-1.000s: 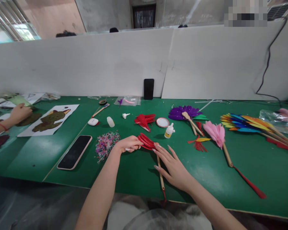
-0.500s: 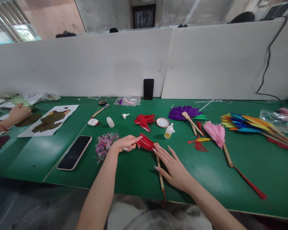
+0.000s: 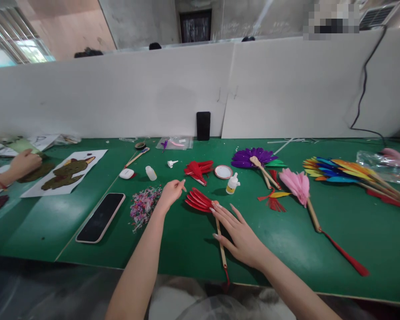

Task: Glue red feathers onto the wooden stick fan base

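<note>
At the near middle of the desk [image 3: 186, 255] we see a red feather fan [image 3: 200, 201], its feathers fanned leftward and its wooden handle [image 3: 222, 249] running toward the near edge. The right hand [image 3: 236, 231] lies with fingers outstretched across the feathers' base, probably to steady that joint. The left hand [image 3: 171, 195] hovers just left of the feathers, apparently clear of them; its fingers are bunched, though we cannot tell whether they pinch anything. Beyond, we find red feathers [image 3: 198, 171] and a small white bottle [image 3: 232, 183], seemingly kept within reach.
</note>
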`<state>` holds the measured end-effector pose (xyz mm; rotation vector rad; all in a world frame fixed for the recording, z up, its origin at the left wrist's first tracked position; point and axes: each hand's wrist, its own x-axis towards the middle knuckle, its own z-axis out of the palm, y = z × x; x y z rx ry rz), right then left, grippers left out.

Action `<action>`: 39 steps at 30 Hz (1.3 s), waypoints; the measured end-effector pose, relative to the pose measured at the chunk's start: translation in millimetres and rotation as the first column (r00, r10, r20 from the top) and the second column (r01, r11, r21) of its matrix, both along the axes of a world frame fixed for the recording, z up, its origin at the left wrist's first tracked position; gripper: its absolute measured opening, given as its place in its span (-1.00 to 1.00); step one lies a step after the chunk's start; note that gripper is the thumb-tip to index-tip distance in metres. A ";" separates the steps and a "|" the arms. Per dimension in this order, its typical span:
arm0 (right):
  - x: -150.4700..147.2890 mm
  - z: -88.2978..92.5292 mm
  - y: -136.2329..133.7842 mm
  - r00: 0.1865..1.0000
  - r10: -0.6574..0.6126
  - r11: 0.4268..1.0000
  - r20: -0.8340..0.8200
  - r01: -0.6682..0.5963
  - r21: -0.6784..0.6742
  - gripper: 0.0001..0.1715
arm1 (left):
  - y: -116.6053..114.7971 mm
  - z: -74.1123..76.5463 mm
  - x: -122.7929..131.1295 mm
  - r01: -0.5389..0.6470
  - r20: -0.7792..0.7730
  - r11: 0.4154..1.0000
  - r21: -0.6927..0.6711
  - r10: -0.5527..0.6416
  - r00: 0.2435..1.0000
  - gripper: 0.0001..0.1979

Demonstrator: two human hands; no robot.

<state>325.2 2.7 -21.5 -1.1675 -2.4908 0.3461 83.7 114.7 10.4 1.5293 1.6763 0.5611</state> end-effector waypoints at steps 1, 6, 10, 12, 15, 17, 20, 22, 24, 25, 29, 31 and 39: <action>0.1 0.6 0.3 1.000 0.001 1.000 -0.009 -0.001 0.002 -0.29 | 3.9 1.7 2.7 -0.022 -0.026 0.998 0.051 0.023 0.999 -0.59; 1.8 -1.0 6.8 0.997 -0.036 0.999 -0.069 0.039 0.030 -0.33 | 27.2 6.6 33.0 0.009 -0.206 0.985 0.174 0.028 0.978 -0.67; 5.8 -7.5 14.1 0.975 -0.102 0.989 -0.196 0.121 0.085 -0.49 | 42.1 0.4 68.1 -0.011 -0.387 0.983 0.181 0.081 0.918 -0.53; 8.5 -11.9 17.1 0.951 -0.128 0.977 -0.282 0.170 0.131 -0.62 | 46.6 -3.5 80.7 -0.029 -0.446 0.984 0.178 0.107 0.888 -0.52; 12.2 -17.6 20.4 0.908 -0.180 0.945 -0.379 0.267 0.191 -0.79 | 49.4 -6.4 87.8 -0.026 -0.488 0.983 0.181 0.113 0.866 -0.67; 14.0 -19.0 21.7 0.888 -0.213 0.925 -0.408 0.318 0.210 -0.80 | 48.9 -5.5 85.4 -0.016 -0.488 0.980 0.199 0.113 0.866 -0.75; 15.6 -16.1 22.1 0.871 -0.240 0.914 -0.429 0.351 0.202 -0.77 | 44.0 -0.2 75.5 0.017 -0.443 0.964 0.265 0.106 0.890 -0.79; 15.4 -10.6 22.4 0.859 -0.244 0.918 -0.450 0.354 0.178 -0.77 | 37.4 4.8 67.7 0.053 -0.388 0.944 0.327 0.083 0.918 -0.75; 12.9 -1.9 24.7 0.832 -0.254 0.927 -0.493 0.355 0.121 -0.80 | 28.1 9.4 61.2 0.084 -0.334 0.919 0.385 0.053 0.941 -0.70; 10.5 3.7 27.3 0.811 -0.269 0.932 -0.519 0.355 0.073 -0.81 | 22.4 11.2 59.0 0.102 -0.317 0.904 0.416 0.039 0.948 -0.69; -7.7 32.3 48.7 0.733 -0.344 0.938 -0.586 0.295 -0.181 -0.72 | -1.6 12.8 57.9 0.285 -0.414 0.757 0.588 -0.021 0.910 -0.74; -19.6 45.4 62.9 0.722 -0.349 0.937 -0.598 0.264 -0.228 -0.60 | -10.6 11.7 59.5 0.417 -0.519 0.634 0.651 -0.030 0.855 -0.73; -34.8 54.4 82.2 0.481 -0.332 0.935 -0.812 0.052 -0.351 -0.62 | -12.1 17.3 52.2 0.402 -0.411 0.226 0.887 -0.007 0.912 -0.80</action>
